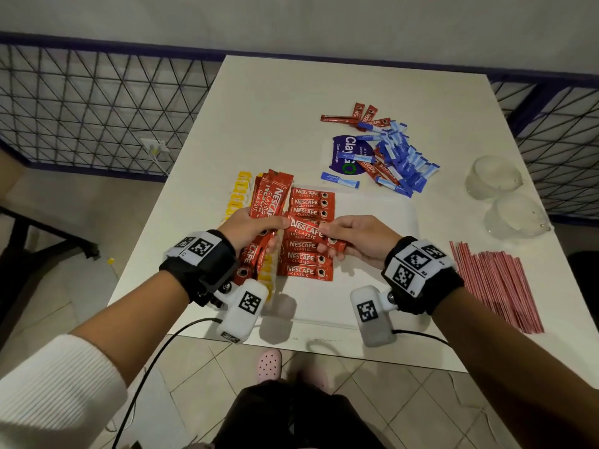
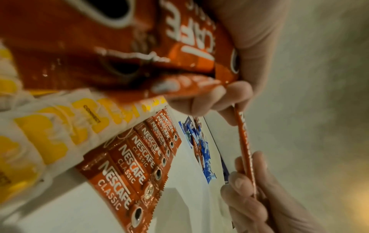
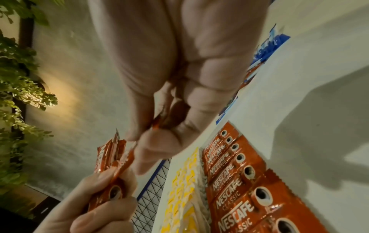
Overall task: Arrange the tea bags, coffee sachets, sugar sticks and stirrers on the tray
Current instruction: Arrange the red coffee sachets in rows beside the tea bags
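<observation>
**Mind the row beneath the handover**

Above the tray [image 1: 372, 306], your right hand [image 1: 359, 238] pinches one coffee sachet [image 1: 306, 229] while your left hand [image 1: 251, 229] grips the bundle [image 1: 270, 197] (loosely fanned). Drop either and the laid row [image 1: 308, 257] scatters; tea bags [image 1: 238, 197] sit just beside.

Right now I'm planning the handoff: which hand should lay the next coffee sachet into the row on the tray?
Right. The right hand already pinches a single sachet above the row of sachets; the left hand is full, gripping the bundle.

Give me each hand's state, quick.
Left hand: grips a bunch of coffee sachets.
Right hand: pinches a single coffee sachet.
</observation>
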A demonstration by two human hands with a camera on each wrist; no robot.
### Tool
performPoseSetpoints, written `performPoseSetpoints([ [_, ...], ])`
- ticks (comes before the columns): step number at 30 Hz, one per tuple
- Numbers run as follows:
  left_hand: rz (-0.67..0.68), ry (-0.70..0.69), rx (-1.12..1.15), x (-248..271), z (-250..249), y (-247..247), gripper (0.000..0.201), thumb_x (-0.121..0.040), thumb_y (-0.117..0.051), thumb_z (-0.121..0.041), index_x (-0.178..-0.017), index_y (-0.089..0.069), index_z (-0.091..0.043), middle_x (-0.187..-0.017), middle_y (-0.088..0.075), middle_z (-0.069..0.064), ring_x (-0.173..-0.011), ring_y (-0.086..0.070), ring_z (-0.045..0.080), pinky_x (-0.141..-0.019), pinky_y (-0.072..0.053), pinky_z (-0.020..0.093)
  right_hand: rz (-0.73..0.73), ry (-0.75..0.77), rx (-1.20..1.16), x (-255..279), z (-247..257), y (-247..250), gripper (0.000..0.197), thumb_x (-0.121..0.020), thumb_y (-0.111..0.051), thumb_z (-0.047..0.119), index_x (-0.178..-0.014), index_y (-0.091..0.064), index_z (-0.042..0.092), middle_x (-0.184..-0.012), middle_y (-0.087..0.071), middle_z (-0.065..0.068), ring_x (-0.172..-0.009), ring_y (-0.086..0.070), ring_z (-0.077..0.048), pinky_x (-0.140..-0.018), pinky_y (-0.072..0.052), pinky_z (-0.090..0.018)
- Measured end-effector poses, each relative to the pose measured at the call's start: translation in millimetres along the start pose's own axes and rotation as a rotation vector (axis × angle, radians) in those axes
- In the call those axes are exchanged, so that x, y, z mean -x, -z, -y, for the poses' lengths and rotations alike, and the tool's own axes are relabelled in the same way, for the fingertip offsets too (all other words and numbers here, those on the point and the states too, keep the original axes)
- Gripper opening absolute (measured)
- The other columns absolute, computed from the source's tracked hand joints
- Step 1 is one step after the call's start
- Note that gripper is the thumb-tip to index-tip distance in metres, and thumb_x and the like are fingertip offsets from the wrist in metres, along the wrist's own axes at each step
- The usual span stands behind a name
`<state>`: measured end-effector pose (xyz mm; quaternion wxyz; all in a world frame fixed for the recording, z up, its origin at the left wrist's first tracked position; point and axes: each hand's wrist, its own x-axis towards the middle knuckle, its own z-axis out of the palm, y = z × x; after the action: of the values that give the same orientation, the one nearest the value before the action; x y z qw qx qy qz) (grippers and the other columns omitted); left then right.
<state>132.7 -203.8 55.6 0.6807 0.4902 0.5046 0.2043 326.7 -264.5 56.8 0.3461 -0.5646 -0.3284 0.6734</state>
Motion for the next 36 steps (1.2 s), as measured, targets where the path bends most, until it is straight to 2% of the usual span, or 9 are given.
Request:
performPoseSetpoints([
  [4,-0.008,-0.019,0.064,6,-3,-7,0.01,-0.084,-0.061,-0.005,-0.077,-0.055,-0.01,-0.044,-0.054,0.0,-0.035,-0.048,0.011,-0.045,-0.047,0.02,-0.009,0.037,-0.08,4,-2,1,0.009,-0.089,-0.056,0.011,-0.086,-0.061,0.004,-0.063,-0.066,-0.006,-0.046,-0.053,-0.006,-0.043,-0.043,-0.014],
  [10,-0.092,-0.024,0.063,10,8,-8,0.01,-0.083,-0.064,-0.006,-0.079,-0.055,-0.009,-0.045,-0.055,0.001,-0.036,-0.048,0.013,-0.043,-0.046,0.02,-0.034,0.021,-0.187,8,-7,11,0.008,-0.088,-0.054,0.0,-0.091,-0.061,-0.001,-0.066,-0.069,-0.009,-0.051,-0.061,-0.008,-0.053,-0.052,-0.015],
  [14,-0.096,0.009,-0.026,12,25,-9,0.012,-0.081,-0.067,-0.012,-0.078,-0.055,-0.012,-0.046,-0.057,-0.001,-0.038,-0.05,0.012,-0.048,-0.047,0.024,-0.148,0.03,0.015,12,-15,11,0.009,-0.084,-0.063,0.006,-0.08,-0.057,0.001,-0.06,-0.066,-0.011,-0.045,-0.058,-0.011,-0.046,-0.049,-0.017],
  [18,-0.047,0.037,-0.132,14,43,-8,0.015,-0.079,-0.07,-0.021,-0.081,-0.056,-0.017,-0.049,-0.059,-0.003,-0.041,-0.053,0.011,-0.054,-0.047,0.026,-0.145,-0.023,0.041,20,-35,11,0.006,-0.086,-0.06,0.005,-0.08,-0.058,0.003,-0.071,-0.061,-0.013,-0.055,-0.058,-0.012,-0.053,-0.052,-0.015],
  [22,-0.035,0.015,-0.237,13,47,7,0.011,-0.082,-0.066,-0.02,-0.085,-0.056,-0.016,-0.054,-0.062,-0.005,-0.043,-0.055,0.006,-0.05,-0.048,0.02,-0.215,-0.111,0.109,29,-57,14,0.006,-0.084,-0.063,0.006,-0.084,-0.062,0.0,-0.055,-0.056,-0.002,-0.045,-0.049,-0.006,-0.046,-0.045,-0.014],
  [26,-0.017,0.01,-0.282,12,46,30,0.016,-0.081,-0.068,-0.022,-0.089,-0.058,-0.013,-0.073,-0.062,0.009,-0.043,-0.054,0.01,-0.053,-0.047,0.026,-0.274,-0.209,0.149,27,-77,6,0.015,-0.08,-0.069,0.009,-0.083,-0.064,-0.005,-0.051,-0.055,-0.005,-0.045,-0.047,-0.01,-0.048,-0.043,-0.018],
  [29,0.02,-0.001,-0.266,14,43,39,0.017,-0.079,-0.068,-0.021,-0.088,-0.056,-0.013,-0.075,-0.062,0.009,-0.042,-0.053,0.009,-0.051,-0.047,0.024,-0.302,-0.241,0.145,20,-80,-5,0.011,-0.077,-0.072,0.008,-0.071,-0.064,0.002,-0.045,-0.057,-0.002,-0.044,-0.049,-0.011,-0.051,-0.047,-0.019],
  [34,0.066,-0.017,-0.31,13,41,46,0.016,-0.08,-0.068,-0.022,-0.087,-0.056,-0.014,-0.075,-0.062,0.008,-0.043,-0.053,0.01,-0.052,-0.044,0.025,-0.381,-0.306,0.296,10,-75,-15,0.018,-0.074,-0.077,0.014,-0.072,-0.062,0.005,-0.061,-0.062,-0.009,-0.053,-0.054,-0.016,-0.062,-0.051,-0.023],
  [36,0.088,-0.017,-0.309,13,41,48,0.014,-0.081,-0.067,-0.021,-0.083,-0.056,-0.014,-0.071,-0.061,0.007,-0.043,-0.052,0.012,-0.054,-0.045,0.026,-0.418,-0.33,0.375,7,-73,-16,0.023,-0.073,-0.078,0.019,-0.077,-0.059,0.005,-0.063,-0.063,-0.008,-0.049,-0.056,-0.013,-0.059,-0.051,-0.02],
])
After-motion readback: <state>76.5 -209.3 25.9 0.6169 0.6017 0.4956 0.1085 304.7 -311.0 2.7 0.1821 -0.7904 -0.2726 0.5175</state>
